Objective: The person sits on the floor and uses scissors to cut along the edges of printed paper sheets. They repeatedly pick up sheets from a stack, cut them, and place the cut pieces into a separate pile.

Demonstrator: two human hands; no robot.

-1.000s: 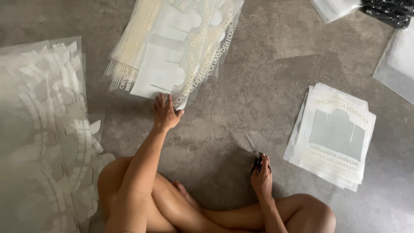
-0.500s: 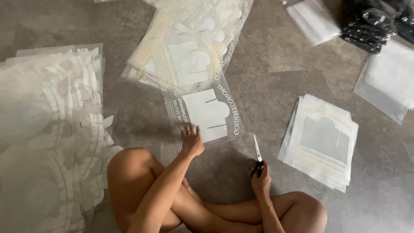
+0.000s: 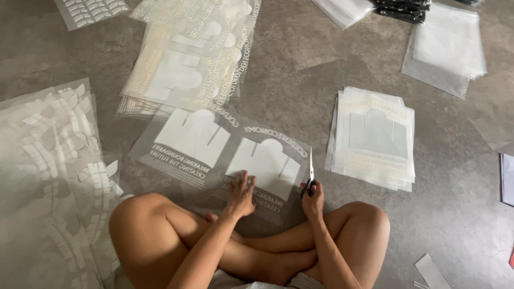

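Your left hand [image 3: 241, 194] now lies flat, fingers spread, on the clear printed sheet [image 3: 214, 155], which has slid down from the stack [image 3: 187, 59] to rest just ahead of your crossed legs. Your right hand [image 3: 314, 199] stays closed around the scissors [image 3: 310, 176], blades up, now at that sheet's right edge.

Grey floor [image 3: 300, 80], clear printed sheet [image 3: 214, 155], stacks of sheets [image 3: 375, 139]

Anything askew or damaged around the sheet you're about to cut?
Nothing looks damaged. The clear sheet lies flat but angled under the left hand; the right hand holds scissors upright. The stack behind is loosely fanned.
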